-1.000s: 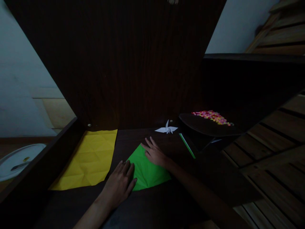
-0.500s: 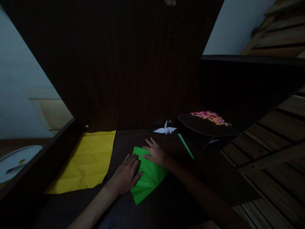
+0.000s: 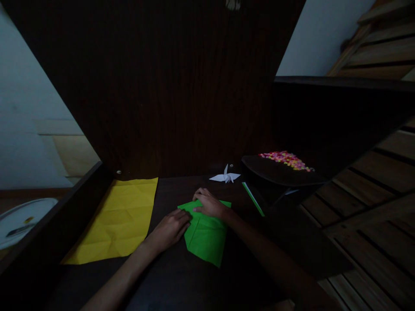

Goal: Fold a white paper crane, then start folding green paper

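A dark wooden desk (image 3: 181, 280) with a tall dark back panel fills the dim view, pale wall showing to either side. The largest sheet, a creased yellow paper (image 3: 119, 220), lies flat well to the left of the left hand's fingers. The green paper (image 3: 205, 235) lies between the hands, its far edge under both. The left hand (image 3: 170, 230) rests on its near-left edge, fingers curled loosely; whether they pinch a fold is hard to tell in this light. The right hand (image 3: 210, 204) presses down on the far corner, fingers bent and together. Beyond its fingertips stands a small white paper crane (image 3: 226, 176).
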Tool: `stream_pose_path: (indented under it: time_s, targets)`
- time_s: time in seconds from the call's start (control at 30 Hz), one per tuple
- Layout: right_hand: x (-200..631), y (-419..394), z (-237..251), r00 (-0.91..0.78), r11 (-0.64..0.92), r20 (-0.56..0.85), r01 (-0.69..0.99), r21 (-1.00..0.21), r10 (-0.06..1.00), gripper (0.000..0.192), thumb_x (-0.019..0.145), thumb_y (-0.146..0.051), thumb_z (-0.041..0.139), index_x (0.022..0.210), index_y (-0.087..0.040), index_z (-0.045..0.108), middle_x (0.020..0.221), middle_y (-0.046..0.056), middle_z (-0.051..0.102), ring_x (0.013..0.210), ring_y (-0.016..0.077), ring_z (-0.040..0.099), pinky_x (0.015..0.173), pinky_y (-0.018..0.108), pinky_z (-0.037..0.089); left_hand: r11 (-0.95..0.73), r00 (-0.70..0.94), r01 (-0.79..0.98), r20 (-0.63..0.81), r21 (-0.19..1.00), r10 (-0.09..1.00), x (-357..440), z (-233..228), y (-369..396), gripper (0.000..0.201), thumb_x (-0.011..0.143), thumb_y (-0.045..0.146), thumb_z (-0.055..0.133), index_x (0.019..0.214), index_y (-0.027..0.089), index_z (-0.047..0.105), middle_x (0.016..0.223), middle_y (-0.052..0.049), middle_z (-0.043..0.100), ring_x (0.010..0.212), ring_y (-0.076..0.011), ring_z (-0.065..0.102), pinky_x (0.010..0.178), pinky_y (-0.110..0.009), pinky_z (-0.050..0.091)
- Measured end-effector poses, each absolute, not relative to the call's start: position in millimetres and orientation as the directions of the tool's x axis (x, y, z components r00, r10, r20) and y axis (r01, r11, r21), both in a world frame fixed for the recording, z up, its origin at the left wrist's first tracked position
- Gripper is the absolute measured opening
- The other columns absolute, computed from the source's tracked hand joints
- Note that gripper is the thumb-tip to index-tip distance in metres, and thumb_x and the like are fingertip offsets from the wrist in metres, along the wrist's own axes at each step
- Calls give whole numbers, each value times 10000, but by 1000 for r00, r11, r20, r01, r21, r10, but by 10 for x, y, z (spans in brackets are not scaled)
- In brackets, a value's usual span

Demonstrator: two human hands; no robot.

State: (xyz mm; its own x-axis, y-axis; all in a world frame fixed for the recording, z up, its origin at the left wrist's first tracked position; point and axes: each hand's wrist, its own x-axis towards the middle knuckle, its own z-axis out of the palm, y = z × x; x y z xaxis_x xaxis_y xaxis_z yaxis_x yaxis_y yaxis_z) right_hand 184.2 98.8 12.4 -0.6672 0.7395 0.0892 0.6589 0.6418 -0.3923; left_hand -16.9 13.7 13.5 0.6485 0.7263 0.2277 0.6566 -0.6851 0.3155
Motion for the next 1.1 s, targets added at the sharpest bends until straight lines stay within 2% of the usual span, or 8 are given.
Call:
stream_pose_path:
  time_s: [0.1,0.27,0.47,0.7,0.93,1.1]
  targets:
    - [1818,1026,186,-697,660,58,645,-386,715,288,752,-253,771,979,-166,618,1055,83,545,1048,241,494,916,365,419,-700,660,647,239,301,712,-190,117,172,212,953,306,501,1046,192,653,1040,-88,652,1018,-243,595,920,-401,501]
    - [1782,1107,259,-741,683,-9,624,-379,672,299,737,-245,785,974,-162,622,1018,71,554,1013,232,503,871,334,418,-716,671,640,250,279,698,-218,93,139,363,907,439,552,1151,181,627,1145,-122,623,1093,-288,568,957,-458,491]
    - [1727,1179,335,-758,679,-95,626,-382,645,290,729,-205,780,974,-166,628,1034,63,577,1010,216,526,833,296,423,-718,671,633,258,288,695,-253,40,71,455,902,435,552,1281,182,550,1269,-133,572,1220,-308,510,1032,-482,444]
    - [1707,1185,436,-766,683,-164,633,-365,622,357,704,-219,797,1014,-184,623,1085,64,581,1031,222,525,834,283,414,-701,651,649,261,295,713,-279,-64,57,513,930,443,499,1381,201,465,1353,-138,525,1255,-319,487,1047,-524,416]
    - [1738,1228,390,-765,693,-191,640,-331,615,433,698,-251,805,1072,-174,601,1087,65,577,1035,220,518,830,279,414,-693,646,685,252,226,720,-287,-114,62,555,930,478,478,1396,177,461,1362,-148,536,1264,-322,485,1054,-513,411]
    - [1669,1253,436,-747,698,-215,665,-266,629,414,660,-266,832,1005,-163,629,1064,77,584,1027,240,527,819,291,425,-690,645,699,253,186,721,-273,-120,44,563,933,488,464,1401,174,456,1367,-156,532,1259,-328,489,1048,-511,413]
